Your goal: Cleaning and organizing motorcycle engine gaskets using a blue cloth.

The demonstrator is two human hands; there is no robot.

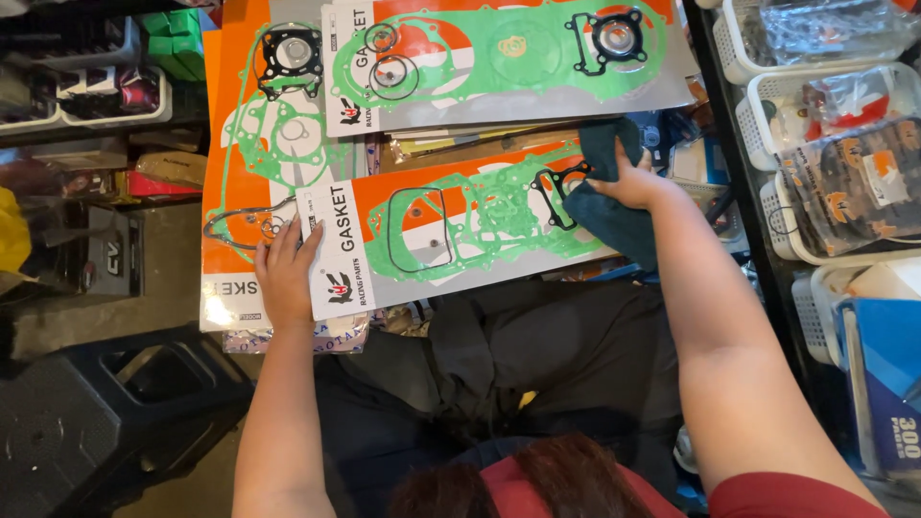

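A flat gasket card [460,225], orange with green gasket outlines under clear film, lies slanted across the person's lap, on top of other cards of the same kind; it sits in the middle of the view, its near end low on the left and its far end raised to the right. The left hand [288,273] lies open and flat on the card's near left corner, fingers spread and pointing away from the body, palm down; it seems placed there to pin the card so it does not slide. The left forearm runs almost straight up from the bottom edge, wrist level. The right hand [628,182] is closed over a dark teal cloth [604,206], pressing it onto the card's far right end, the fingers curled over the top of the bunched fabric while the rest of the cloth hangs down over the card's edge. That grip suits wiping the film, with one hand bracing and the other rubbing. The right arm reaches out diagonally from the lower right, elbow bent outward, wrist turned slightly inward. A second card [508,62] lies further off, overlapping a third [264,134] on the left. White baskets [767,105] of bagged parts stand on the right, and a black stool [106,412] stands on the floor at lower left.
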